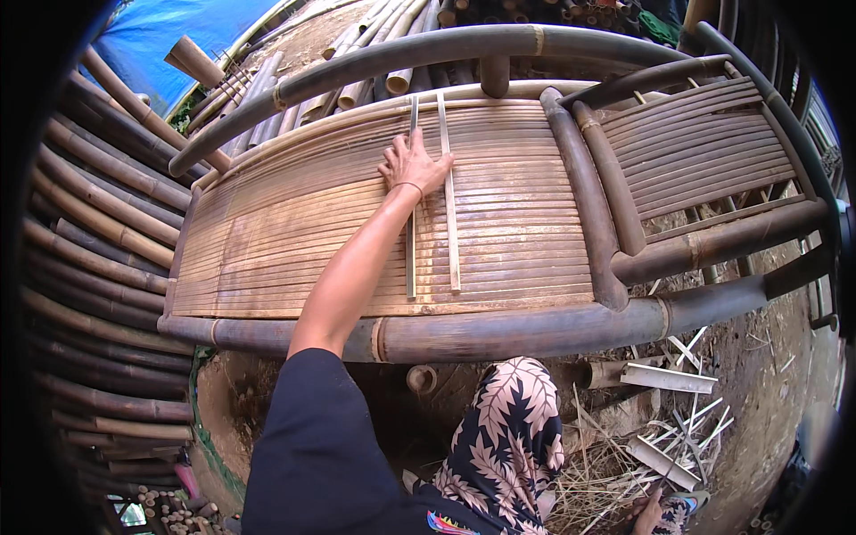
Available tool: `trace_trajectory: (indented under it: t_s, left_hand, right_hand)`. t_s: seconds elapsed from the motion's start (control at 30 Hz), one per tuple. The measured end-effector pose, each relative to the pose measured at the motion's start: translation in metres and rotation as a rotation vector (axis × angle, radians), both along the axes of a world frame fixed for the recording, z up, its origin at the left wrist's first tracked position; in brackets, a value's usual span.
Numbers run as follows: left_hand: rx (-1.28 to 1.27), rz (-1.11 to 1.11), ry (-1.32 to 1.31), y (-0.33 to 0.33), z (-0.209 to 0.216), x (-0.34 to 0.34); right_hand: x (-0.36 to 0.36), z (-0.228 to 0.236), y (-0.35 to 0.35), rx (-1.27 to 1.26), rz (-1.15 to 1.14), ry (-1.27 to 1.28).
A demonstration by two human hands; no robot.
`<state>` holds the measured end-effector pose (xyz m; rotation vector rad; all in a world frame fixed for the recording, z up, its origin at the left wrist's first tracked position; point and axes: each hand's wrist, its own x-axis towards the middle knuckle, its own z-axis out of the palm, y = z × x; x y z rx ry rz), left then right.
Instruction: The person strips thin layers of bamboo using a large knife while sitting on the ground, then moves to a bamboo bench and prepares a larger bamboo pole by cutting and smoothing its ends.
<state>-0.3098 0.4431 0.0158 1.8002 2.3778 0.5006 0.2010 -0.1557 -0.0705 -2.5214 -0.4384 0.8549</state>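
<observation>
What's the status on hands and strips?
Left hand spread across two pale strips on slatted bamboo seat. Right hand at lower edge, grip unclear. Scraps lower right, off seat.

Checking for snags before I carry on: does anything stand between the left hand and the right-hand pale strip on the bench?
Nothing visible does. The left hand lies over the other pale strip, its thumb reaching the right-hand pale strip; beneath, only bench slats show.
</observation>
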Motion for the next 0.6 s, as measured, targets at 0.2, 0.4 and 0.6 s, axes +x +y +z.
trace_trajectory:
  t_s: [0.2, 0.4, 0.6]
  left_hand:
    - [0.049, -0.114, 0.048, -0.022, -0.013, -0.005]
    - [0.168, -0.162, 0.084, -0.014, -0.029, -0.029]
    - [0.391, -0.264, 0.190, 0.014, -0.044, -0.033]
  right_hand:
    - [0.000, -0.004, -0.010, -0.064, 0.034, 0.047]
    - [-0.002, -0.023, -0.016, 0.016, 0.022, 0.117]
    - [0.005, -0.052, -0.046, 0.322, -0.194, 0.297]
